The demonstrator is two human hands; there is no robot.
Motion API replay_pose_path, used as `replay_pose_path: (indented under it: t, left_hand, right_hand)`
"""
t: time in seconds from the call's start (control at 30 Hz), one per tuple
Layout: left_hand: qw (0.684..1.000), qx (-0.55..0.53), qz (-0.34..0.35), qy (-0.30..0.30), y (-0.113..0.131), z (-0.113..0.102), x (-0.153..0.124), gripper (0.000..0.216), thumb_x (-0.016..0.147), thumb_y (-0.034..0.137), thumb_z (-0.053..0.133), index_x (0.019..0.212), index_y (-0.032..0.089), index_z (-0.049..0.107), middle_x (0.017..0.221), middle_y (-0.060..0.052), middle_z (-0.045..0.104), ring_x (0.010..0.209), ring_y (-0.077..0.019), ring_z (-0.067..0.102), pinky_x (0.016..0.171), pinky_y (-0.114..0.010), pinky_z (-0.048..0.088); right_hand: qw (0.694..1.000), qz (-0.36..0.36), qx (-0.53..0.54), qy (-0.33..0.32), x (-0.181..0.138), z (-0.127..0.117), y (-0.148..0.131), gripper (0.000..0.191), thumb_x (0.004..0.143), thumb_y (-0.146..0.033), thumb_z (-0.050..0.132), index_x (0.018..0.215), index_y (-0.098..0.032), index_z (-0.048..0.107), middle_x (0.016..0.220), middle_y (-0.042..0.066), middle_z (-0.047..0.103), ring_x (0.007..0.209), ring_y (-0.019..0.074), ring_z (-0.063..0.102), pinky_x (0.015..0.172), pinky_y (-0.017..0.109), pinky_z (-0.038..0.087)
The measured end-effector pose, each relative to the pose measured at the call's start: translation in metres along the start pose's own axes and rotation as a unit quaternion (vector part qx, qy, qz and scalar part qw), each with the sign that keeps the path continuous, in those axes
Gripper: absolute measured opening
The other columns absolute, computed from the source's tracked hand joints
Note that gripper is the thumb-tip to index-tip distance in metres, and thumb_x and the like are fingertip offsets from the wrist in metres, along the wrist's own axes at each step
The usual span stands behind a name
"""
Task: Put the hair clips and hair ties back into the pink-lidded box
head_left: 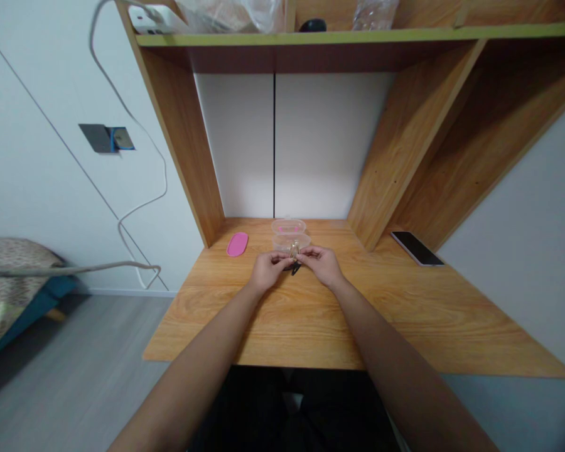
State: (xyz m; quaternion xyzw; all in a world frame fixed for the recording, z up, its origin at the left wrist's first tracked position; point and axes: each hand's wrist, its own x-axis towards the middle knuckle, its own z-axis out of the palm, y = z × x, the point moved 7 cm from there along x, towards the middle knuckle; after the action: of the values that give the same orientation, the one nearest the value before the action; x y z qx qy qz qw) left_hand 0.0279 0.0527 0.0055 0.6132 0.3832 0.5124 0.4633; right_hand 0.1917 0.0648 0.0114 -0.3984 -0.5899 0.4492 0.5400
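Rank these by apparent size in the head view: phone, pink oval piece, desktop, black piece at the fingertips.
1. Desktop
2. Phone
3. Pink oval piece
4. Black piece

Soft light leaves the shelf underside (292, 58) shadowed; outer edges stretch.

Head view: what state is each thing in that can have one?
Left hand, fingers pinched on gold-coloured item
Right hand, fingers pinched on it too
Gold-coloured item, held
Small dark item, unclear
Clear plastic case, appears open
Pink oval piece, lying flat
Smartphone, lying flat, screen dark
Wall box, uncovered
Power strip, cable seemingly plugged in
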Motion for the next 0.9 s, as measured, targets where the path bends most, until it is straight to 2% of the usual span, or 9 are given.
replay_pose_path:
  t: [0.2, 0.47, 0.7, 0.9]
  left_hand:
    - [0.999, 0.048, 0.001, -0.003, 0.0035, 0.0004, -0.0025, 0.029, 0.075, 0.040, 0.078, 0.086, 0.014, 0.079, 0.084, -0.008, 0.079, 0.073, -0.0195, 0.070, 0.072, -0.029, 0.054]
    - [0.999, 0.043, 0.008, 0.003, 0.0090, -0.0011, -0.0032, 0.030, 0.078, 0.042, 0.075, 0.086, 0.014, 0.079, 0.086, -0.009, 0.079, 0.076, -0.0203, 0.071, 0.074, -0.030, 0.054]
    - [1.000, 0.015, 0.011, 0.010, 0.0019, -0.0023, -0.0002, 0.031, 0.077, 0.043, 0.076, 0.088, 0.014, 0.079, 0.087, -0.009, 0.079, 0.076, -0.0204, 0.071, 0.074, -0.031, 0.056]
    - [1.000, 0.002, 0.010, 0.014, 0.0016, -0.0026, -0.0004, 0.028, 0.077, 0.040, 0.076, 0.088, 0.014, 0.078, 0.089, -0.009, 0.079, 0.077, -0.0212, 0.072, 0.077, -0.033, 0.057]
  right_hand:
    - [1.000, 0.006, -0.025, -0.007, -0.0003, 0.0007, -0.0001, 0.035, 0.061, -0.047, 0.086, 0.077, -0.018, 0.076, 0.079, 0.006, 0.077, 0.070, 0.0190, 0.069, 0.075, 0.034, 0.055]
    - [0.999, 0.026, -0.006, -0.018, 0.0002, 0.0013, 0.0054, 0.039, 0.058, -0.049, 0.088, 0.079, -0.018, 0.076, 0.082, 0.006, 0.078, 0.073, 0.0198, 0.071, 0.077, 0.035, 0.056]
    - [0.999, 0.036, 0.021, -0.004, 0.0011, -0.0023, 0.0060, 0.043, 0.059, -0.053, 0.087, 0.079, -0.017, 0.074, 0.074, 0.005, 0.076, 0.063, 0.0152, 0.067, 0.064, 0.028, 0.054]
    - [0.999, 0.042, 0.031, -0.003, 0.0006, -0.0019, 0.0060, 0.043, 0.058, -0.053, 0.088, 0.077, -0.017, 0.073, 0.071, 0.004, 0.075, 0.060, 0.0137, 0.064, 0.059, 0.026, 0.051]
